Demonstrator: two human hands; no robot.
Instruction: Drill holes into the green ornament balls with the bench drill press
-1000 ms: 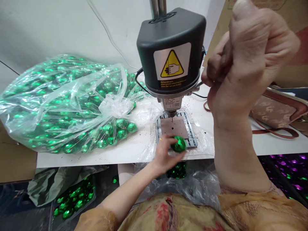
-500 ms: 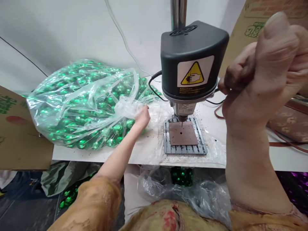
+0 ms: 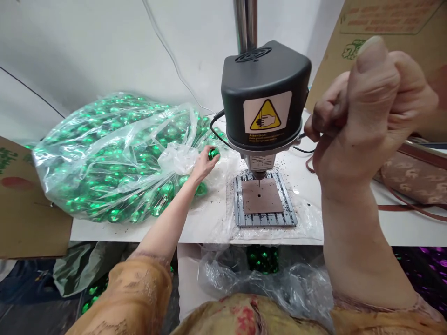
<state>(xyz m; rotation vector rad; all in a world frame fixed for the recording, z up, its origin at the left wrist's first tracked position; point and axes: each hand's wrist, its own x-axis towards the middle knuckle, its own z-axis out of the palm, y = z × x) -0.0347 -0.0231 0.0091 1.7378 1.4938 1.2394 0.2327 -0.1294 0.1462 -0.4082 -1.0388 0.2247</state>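
Observation:
My left hand (image 3: 201, 166) is closed round a small shiny green mirror-faceted ball (image 3: 213, 153), held at the fingertips beside the gathered mouth of a clear plastic bag (image 3: 176, 157). Many similar green balls show through the bag's film. My right hand (image 3: 370, 104) is raised and wrapped round the feed lever at the right side of a black drill press (image 3: 267, 100). The fist hides most of that lever. Under the thin drill bit (image 3: 259, 183), a brown square board (image 3: 262, 196) with one hole lies on the slotted metal base (image 3: 239, 218).
Cardboard boxes stand at the left (image 3: 33, 209) and back right. A patterned bag (image 3: 415, 174) with a brown strap lies on the right of the white table (image 3: 206, 223). Dark shavings surround the base. Below the table edge, a clear bag (image 3: 296, 284) holds more green balls.
My left hand has drawn a green ball into view from beside the bag's mouth. My right fist stays on the lever. The whole view has shifted slightly.

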